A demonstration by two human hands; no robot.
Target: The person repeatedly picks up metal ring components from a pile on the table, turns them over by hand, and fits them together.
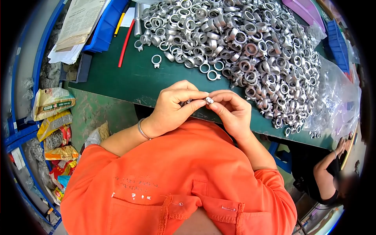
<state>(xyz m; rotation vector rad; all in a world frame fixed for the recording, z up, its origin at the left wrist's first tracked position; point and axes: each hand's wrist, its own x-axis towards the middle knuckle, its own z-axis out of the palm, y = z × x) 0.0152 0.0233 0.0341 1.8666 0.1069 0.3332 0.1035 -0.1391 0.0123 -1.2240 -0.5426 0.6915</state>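
Orange shirt (172,164), worn by the seated or standing wearer; posture cannot be told. Bracelet (143,130), one, worn on the left wrist. Left hand (172,105) and right hand (237,113), bare, brought together just before the near edge of the table. Small metal part (209,100), one, pinched between thumb and forefinger of both hands where the fingertips meet; its full form is hidden by them. A further glint of metal is seen within the curled left fingers, too covered to be identified. Green table (105,76), its surface scuffed along the near edge. Loose metal ring (156,60), one, laid apart from the heap. Heap of metal rings (243,51), grey, piled over the middle and right of the table. Clear plastic bag (333,100), crumpled, to the right of the heap. Red stick (125,47), laid on the table at left. Yellow pencil (120,24), placed beyond it. Blue bin (105,33), set at the left, partly overlapped by printed papers (80,23). Purple tray (307,11), at the far right.
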